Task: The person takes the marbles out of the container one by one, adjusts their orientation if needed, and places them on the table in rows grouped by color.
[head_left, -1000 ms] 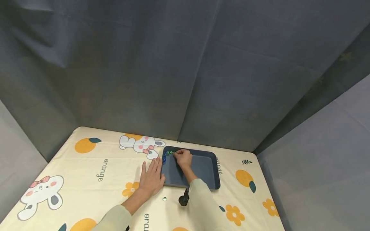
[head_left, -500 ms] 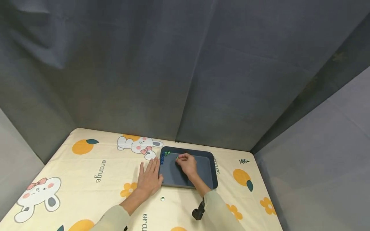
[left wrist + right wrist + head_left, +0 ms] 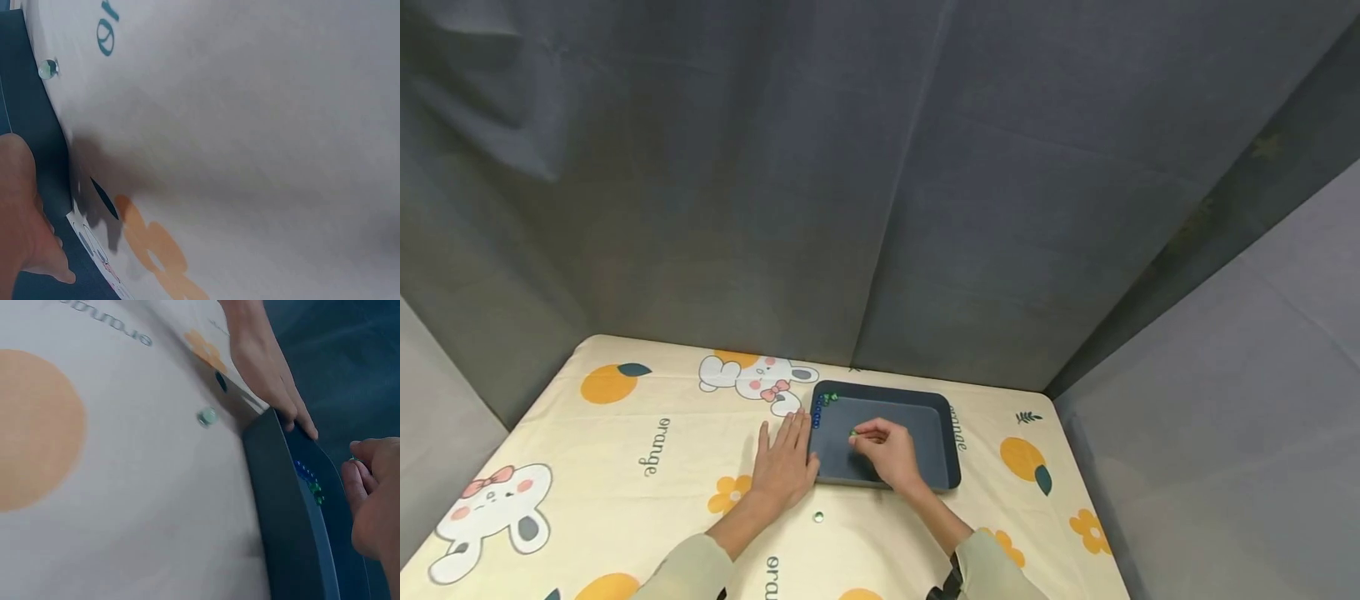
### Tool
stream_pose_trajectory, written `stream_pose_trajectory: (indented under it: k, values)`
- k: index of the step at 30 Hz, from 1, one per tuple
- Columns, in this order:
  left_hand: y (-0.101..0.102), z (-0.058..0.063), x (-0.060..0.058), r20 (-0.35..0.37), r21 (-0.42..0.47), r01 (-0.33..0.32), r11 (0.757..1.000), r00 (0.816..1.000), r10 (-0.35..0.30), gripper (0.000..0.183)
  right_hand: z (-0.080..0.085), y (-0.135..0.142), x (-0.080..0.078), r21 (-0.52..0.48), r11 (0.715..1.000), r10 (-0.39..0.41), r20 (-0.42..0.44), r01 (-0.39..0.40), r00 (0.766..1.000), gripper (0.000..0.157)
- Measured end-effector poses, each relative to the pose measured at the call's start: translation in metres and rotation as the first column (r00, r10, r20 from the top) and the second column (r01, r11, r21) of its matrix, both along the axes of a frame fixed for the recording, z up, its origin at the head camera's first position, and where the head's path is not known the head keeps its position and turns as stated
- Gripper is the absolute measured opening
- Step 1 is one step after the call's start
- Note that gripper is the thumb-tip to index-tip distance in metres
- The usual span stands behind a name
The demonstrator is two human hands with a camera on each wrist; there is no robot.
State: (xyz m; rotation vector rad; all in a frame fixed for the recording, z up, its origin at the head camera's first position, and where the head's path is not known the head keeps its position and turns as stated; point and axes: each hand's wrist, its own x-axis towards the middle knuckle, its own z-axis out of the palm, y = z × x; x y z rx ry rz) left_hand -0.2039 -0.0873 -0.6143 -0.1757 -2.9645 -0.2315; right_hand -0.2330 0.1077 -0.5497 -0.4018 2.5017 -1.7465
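Since the earlier frame, the right hand had moved from the far left corner of the tray toward its near side, bringing a green bead along. Thumb and fingertips pinched that bead over the tray, left of its middle; its height above the floor could not be told. Other green beads lay in the tray's far left corner, beside a row of blue beads along the left wall. So small a piece probably called for a light, even pinch, since a hard squeeze might shoot it out; releasing it close to the tray floor would likely limit rolling. The left hand lay with straight, spread fingers along the tray's left edge, a sensible brace against sliding. The right forearm slanted in across the tray's near wall. A pale glass bead sat just in front of the tray's near left corner.
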Motion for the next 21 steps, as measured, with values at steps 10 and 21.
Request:
stream_pose_trajectory:
  k: [10, 21]
  values:
    - [0.0, 0.005, 0.002, -0.027, 0.026, -0.001, 1.0, 1.0, 0.001, 0.064, 0.012, 0.005, 0.048, 0.013, 0.998, 0.061, 0.011, -0.061, 0.998, 0.017]
    - [0.0, 0.002, 0.001, -0.033, 0.033, 0.004, 0.999, 0.999, -0.003, 0.065, -0.027, 0.01, 0.07, 0.067, 0.992, 0.105, 0.013, -0.105, 0.994, 0.012]
